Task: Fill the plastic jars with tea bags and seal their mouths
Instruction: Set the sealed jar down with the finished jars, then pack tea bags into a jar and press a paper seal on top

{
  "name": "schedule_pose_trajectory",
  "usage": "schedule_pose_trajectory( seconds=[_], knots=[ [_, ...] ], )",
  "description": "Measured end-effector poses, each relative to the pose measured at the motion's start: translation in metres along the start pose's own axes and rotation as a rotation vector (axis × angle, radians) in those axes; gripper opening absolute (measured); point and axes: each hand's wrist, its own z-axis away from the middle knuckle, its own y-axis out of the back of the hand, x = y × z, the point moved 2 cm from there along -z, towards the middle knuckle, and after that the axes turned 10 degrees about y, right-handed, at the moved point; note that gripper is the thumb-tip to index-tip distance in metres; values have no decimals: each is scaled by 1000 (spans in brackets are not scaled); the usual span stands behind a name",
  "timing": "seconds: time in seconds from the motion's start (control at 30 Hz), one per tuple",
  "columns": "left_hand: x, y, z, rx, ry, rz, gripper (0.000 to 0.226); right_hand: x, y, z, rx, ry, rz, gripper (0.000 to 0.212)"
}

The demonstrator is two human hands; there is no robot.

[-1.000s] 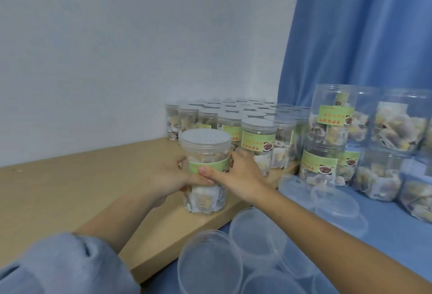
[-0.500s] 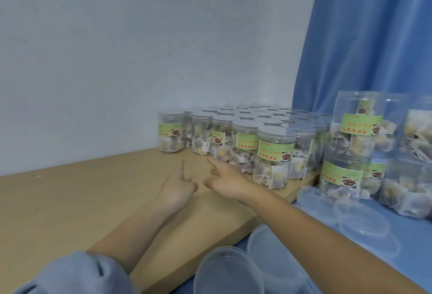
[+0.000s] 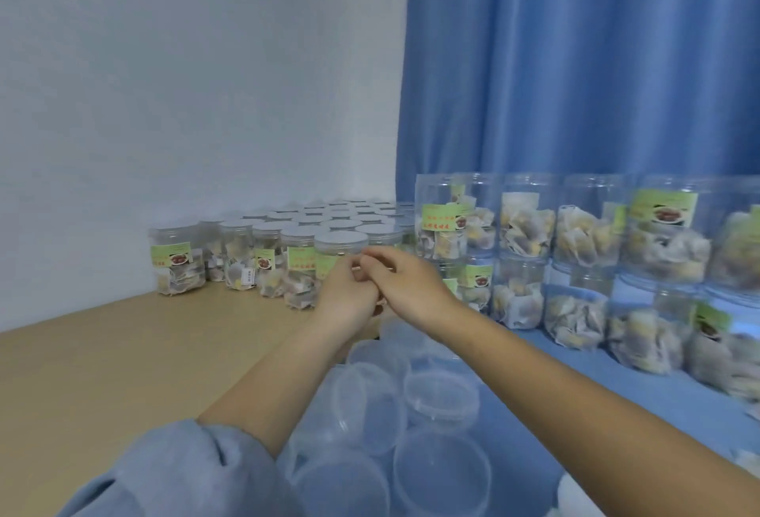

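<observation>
My left hand (image 3: 345, 298) and my right hand (image 3: 407, 286) meet in mid-air, fingers curled and touching each other, with nothing seen in them. Right behind them stand several rows of sealed plastic jars (image 3: 177, 257) with white lids and green labels, full of tea bags, on the wooden tabletop (image 3: 123, 352). To the right, lidless jars of tea bags (image 3: 526, 228) are stacked two high on a blue cloth (image 3: 575, 385). The jar nearest my hands is partly hidden by them.
A heap of clear plastic lids (image 3: 440, 393) lies on the blue cloth below my forearms. A blue curtain (image 3: 575, 64) hangs behind the stacked jars and a white wall (image 3: 185, 64) closes off the back left.
A second ago both hands gripped a sealed jar, then set it among the rows and let go. Since then they have drawn together, and my view has turned right.
</observation>
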Motion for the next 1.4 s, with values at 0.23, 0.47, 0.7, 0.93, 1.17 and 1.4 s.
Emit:
schedule_pose_trajectory(
  seconds=[0.23, 0.47, 0.7, 0.93, 1.17, 1.4],
  knots=[
    [17, -164, 36, -257, 27, 112, 17, 51, 147, 73, 224, -128, 105, 23],
    [10, -278, 61, -392, 130, 250, 20, 94, 237, 130, 354, -238, 160, 23],
    [-18, -297, 59, -396, 220, 658, 15, 123, 245, 138, 357, -165, 205, 21],
    [-35, -266, 29, -302, 174, 874, 4, 137, 209, 109, 312, -51, 175, 23],
    [-41, -225, 4, -182, 119, 1031, 10, 149, 151, 53, 357, -12, 43, 25],
    [-57, -196, -16, 16, 137, 1190, 20, 152, 93, -14, 276, -2, 110, 33]
  ],
)
